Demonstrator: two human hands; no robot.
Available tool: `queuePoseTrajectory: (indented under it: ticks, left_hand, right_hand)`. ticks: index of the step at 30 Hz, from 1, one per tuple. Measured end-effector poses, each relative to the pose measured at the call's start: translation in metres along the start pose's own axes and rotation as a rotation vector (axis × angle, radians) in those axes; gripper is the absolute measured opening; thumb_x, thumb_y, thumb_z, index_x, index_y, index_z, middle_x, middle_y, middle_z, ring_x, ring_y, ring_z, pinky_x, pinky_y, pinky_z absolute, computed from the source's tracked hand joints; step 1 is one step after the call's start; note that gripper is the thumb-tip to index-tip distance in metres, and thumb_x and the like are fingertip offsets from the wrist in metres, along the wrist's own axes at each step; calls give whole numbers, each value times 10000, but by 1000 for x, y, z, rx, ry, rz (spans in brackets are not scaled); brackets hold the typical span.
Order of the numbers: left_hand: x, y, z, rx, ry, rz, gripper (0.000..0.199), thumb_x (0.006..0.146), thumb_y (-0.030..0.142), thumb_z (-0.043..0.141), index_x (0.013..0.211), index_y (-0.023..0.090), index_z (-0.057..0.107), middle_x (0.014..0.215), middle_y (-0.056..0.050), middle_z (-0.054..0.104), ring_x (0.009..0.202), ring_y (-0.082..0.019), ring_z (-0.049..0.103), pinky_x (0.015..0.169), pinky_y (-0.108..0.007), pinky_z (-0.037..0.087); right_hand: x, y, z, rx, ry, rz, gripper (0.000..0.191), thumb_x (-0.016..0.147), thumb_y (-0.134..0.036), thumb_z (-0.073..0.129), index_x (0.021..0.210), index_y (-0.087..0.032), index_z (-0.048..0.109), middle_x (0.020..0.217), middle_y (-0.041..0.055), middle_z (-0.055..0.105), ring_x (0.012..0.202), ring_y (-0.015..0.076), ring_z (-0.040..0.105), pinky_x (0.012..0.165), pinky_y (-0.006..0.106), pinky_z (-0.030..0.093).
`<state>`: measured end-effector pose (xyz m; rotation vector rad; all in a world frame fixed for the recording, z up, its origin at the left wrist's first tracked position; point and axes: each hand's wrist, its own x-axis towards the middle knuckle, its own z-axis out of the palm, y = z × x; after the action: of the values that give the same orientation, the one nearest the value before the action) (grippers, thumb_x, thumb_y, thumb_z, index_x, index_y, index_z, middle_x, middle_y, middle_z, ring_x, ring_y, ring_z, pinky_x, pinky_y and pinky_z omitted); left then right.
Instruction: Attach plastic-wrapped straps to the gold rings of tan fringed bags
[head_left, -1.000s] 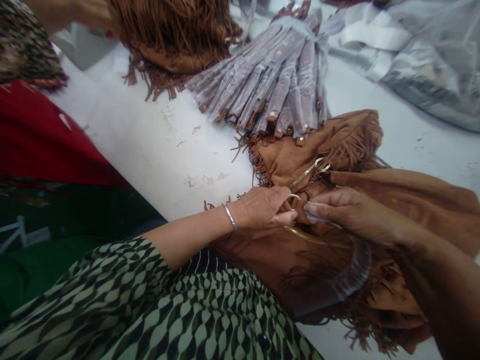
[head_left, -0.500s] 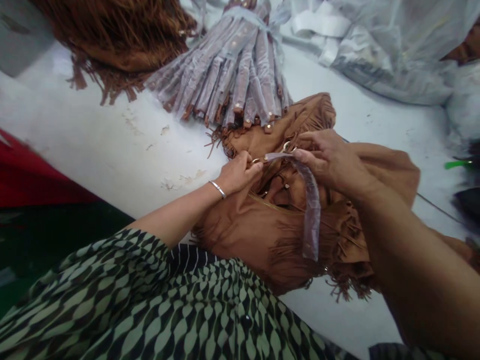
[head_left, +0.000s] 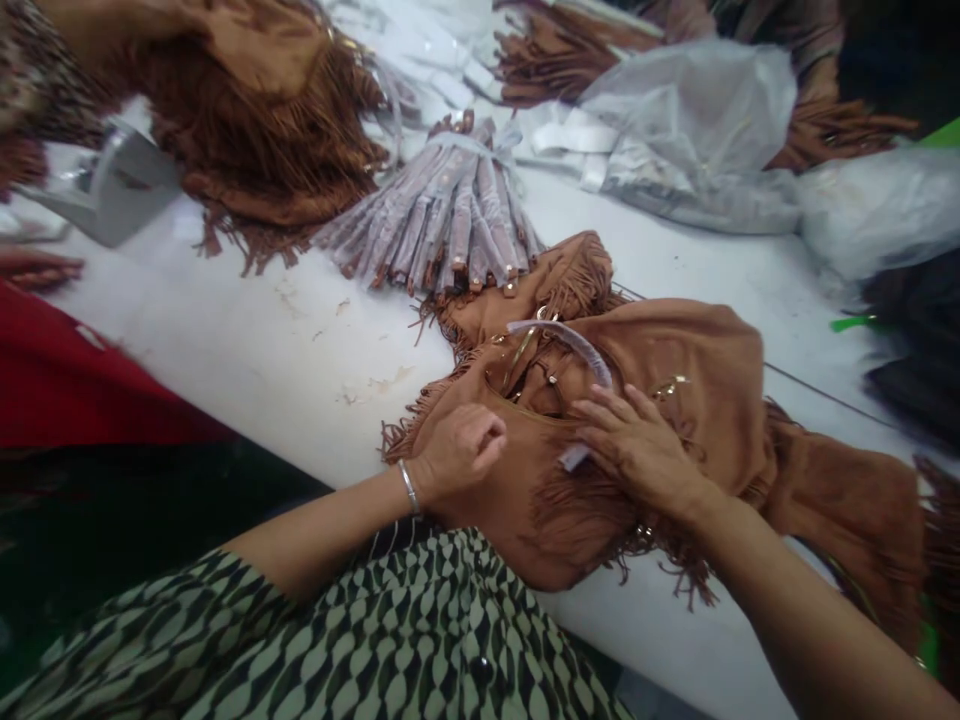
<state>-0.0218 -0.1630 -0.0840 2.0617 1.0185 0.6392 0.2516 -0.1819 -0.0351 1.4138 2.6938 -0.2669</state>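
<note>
A brown fringed bag (head_left: pixel 487 490) lies in front of me with its mouth open. A wrapped strap (head_left: pixel 574 338) in clear plastic arches over the opening, one end near a metal ring (head_left: pixel 541 313). My right hand (head_left: pixel 637 445) rests over the strap's lower part, palm down with fingers spread; the strap's end shows below the fingertips. Over the bag's near panel is my left hand (head_left: pixel 461 452), its fingers curled closed, with nothing visible in them. Beyond the bag lies a fanned bundle of wrapped straps (head_left: pixel 442 205).
More brown fringed bags lie at the upper left (head_left: pixel 262 110) and right (head_left: pixel 847 500) of the white table (head_left: pixel 300 340). Clear plastic bags (head_left: pixel 697 110) sit at the back. Another person's hand (head_left: pixel 45 268) shows at the left edge, near a grey metal object (head_left: pixel 124 180).
Both hands have left the ring area and come down nearer me. My right hand has opened flat over the strap; my left has drawn back, curled. The view has tilted up.
</note>
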Motion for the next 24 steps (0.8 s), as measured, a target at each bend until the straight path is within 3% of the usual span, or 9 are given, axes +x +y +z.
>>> queuePoseTrajectory:
  ticks: [3,5,8,10,14,19,24]
  left_hand:
    - [8,17,0,-263,-33,-176,183,890,278,455,792,159,554,733,-12,584,701,-126,534,667,-251,411]
    - [12,24,-4,-423,60,-248,238,911,321,430,778,162,547,718,0,570,682,-110,533,652,-230,415]
    - [17,30,-13,-627,266,-310,269,929,382,410,842,166,543,735,9,574,624,-85,528,614,-207,428]
    - [20,33,-19,-717,389,-321,262,921,405,432,881,170,540,739,18,570,577,-72,516,562,-194,422]
    - [25,39,-31,-686,542,-264,231,881,385,525,852,161,572,691,24,547,591,-72,504,563,-185,418]
    - [30,41,-41,-616,439,-243,197,831,335,591,840,143,634,747,-11,611,654,-87,532,615,-199,437]
    - [35,29,-50,-781,219,-383,290,692,367,713,783,104,630,697,-13,609,582,-77,518,533,-190,414]
  right_hand:
    - [24,-4,-15,133,173,25,240,922,-245,450,993,-213,677,972,51,719,1032,225,604,1069,502,216]
    - [38,-13,-26,261,238,40,266,946,-270,406,975,-217,665,835,30,706,857,186,625,1010,462,289]
    - [55,-30,-40,430,251,68,321,947,-340,401,764,-203,626,665,11,614,714,168,559,814,351,396]
    - [63,-38,-46,518,242,70,394,943,-397,395,646,-196,557,613,7,545,665,162,512,696,304,396]
    - [73,-45,-52,673,190,24,482,951,-478,322,622,-189,523,624,12,519,648,150,497,646,282,389]
    - [80,-45,-54,677,141,7,529,949,-533,261,625,-192,502,617,16,524,634,151,494,640,293,375]
    - [89,-46,-53,575,128,-21,531,955,-518,263,615,-188,502,607,15,546,652,161,503,679,311,352]
